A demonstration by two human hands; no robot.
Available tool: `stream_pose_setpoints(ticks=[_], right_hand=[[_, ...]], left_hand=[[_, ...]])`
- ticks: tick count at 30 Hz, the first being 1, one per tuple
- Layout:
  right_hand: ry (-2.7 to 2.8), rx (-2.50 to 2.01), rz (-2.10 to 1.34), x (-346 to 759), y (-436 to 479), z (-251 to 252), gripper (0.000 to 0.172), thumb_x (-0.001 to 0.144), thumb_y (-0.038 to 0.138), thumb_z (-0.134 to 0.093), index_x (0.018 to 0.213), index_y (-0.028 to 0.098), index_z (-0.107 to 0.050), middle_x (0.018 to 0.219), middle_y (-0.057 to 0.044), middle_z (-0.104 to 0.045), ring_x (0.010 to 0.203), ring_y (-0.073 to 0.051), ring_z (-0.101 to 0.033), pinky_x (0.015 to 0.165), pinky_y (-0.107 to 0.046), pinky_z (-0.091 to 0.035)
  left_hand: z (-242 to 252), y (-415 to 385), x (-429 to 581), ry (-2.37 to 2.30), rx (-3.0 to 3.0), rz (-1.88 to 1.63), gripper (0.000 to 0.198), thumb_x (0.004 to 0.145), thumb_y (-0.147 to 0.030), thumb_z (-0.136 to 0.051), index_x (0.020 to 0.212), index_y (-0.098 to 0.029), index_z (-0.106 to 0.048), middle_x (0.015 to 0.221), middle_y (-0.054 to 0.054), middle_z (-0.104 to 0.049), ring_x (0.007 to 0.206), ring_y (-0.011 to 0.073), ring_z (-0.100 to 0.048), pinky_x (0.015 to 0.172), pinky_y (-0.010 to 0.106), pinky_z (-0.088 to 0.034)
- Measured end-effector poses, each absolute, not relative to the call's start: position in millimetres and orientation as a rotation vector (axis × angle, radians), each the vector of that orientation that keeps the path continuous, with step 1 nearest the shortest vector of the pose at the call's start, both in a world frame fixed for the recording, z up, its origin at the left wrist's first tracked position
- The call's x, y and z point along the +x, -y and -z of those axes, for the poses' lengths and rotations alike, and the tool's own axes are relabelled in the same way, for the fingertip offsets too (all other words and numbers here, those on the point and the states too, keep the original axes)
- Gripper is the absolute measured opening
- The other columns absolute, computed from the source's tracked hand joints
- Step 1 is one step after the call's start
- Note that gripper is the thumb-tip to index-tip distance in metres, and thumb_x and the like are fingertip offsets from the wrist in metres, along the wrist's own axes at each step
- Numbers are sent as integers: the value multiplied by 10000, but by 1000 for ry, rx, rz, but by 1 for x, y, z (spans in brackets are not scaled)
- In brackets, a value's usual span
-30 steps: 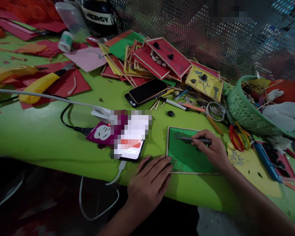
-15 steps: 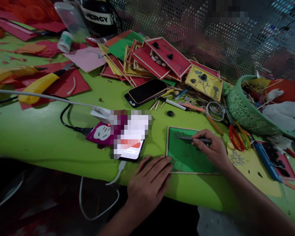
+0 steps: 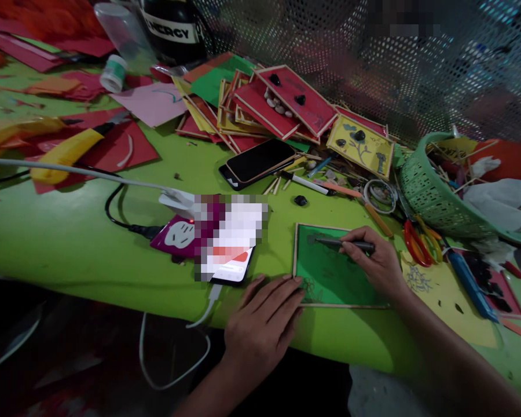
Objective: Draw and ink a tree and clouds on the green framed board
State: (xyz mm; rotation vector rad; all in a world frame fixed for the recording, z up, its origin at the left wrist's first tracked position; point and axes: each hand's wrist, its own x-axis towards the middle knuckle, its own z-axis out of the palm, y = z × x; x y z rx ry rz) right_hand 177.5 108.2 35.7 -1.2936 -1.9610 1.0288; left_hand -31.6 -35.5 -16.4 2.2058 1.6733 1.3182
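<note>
A green card (image 3: 330,272) edged with thin wooden sticks lies flat at the table's front edge, with dark drawn marks at its upper left and lower left. My right hand (image 3: 375,263) is closed around a dark marker pen (image 3: 349,244), whose tip meets the card near the upper-left marks. Flat beside it, my left hand (image 3: 264,318) rests with fingers stretched out, fingertips on the card's lower-left corner. A lit phone (image 3: 232,269) with a white cable lies left of the card, against a purple power strip (image 3: 176,240). One black stone (image 3: 301,200) sits just above the card.
Behind are stacked framed cards (image 3: 282,104) and a dark phone (image 3: 260,161). Scissors (image 3: 419,243), a blue cutter (image 3: 471,286) and a green basket (image 3: 434,185) stand at the right. Yellow-handled cutters (image 3: 69,153) lie at the left on red paper (image 3: 139,147).
The marker has shifted very slightly to the right over the upper-left marks. My left hand stays where it was on the card's corner.
</note>
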Motion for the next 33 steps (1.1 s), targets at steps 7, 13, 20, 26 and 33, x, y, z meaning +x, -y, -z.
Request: stream_pose_setpoints(ticks=[7, 13, 20, 26, 33], right_hand=[[1966, -1286, -1012, 178, -108, -36, 155, 898, 357, -688, 906, 202, -701, 722, -10, -699, 616, -134, -606, 563, -227, -445], [1951, -1318, -949, 179, -110, -36, 159, 904, 361, -679, 911, 203, -699, 737, -14, -708, 642, -141, -635, 588, -235, -469], [1952, -1312, -971, 179, -110, -36, 175, 906, 375, -679, 916, 201, -699, 743, -17, -706, 653, -145, -641, 594, -239, -476], [1952, -1304, -1003, 178, -108, -37, 160, 900, 361, -686, 909, 202, -700, 731, -11, -702, 637, -139, -626, 580, -233, -460], [1955, -1305, -983, 179, -109, -37, 148, 905, 351, -685, 908, 204, -704, 735, -10, -698, 644, -138, -614, 591, -236, -452]], left_hand=[[17, 35, -31, -1657, 2190, -1330, 191, 993, -156, -592, 1128, -201, -720, 1199, 1, -781, 1113, 181, -720, 1115, 373, -408], [18, 36, -32, -1658, 2182, -1332, 200, 995, -149, -585, 1138, -198, -717, 1203, 1, -779, 1117, 182, -717, 1115, 378, -406], [17, 36, -32, -1666, 2195, -1329, 189, 993, -156, -592, 1127, -204, -716, 1193, 1, -782, 1112, 178, -719, 1113, 377, -411], [17, 36, -32, -1668, 2202, -1324, 192, 997, -162, -585, 1130, -198, -719, 1194, 4, -782, 1113, 182, -722, 1109, 382, -418], [17, 35, -31, -1670, 2197, -1323, 199, 1007, -168, -570, 1131, -204, -722, 1193, 5, -782, 1115, 177, -721, 1118, 376, -413]])
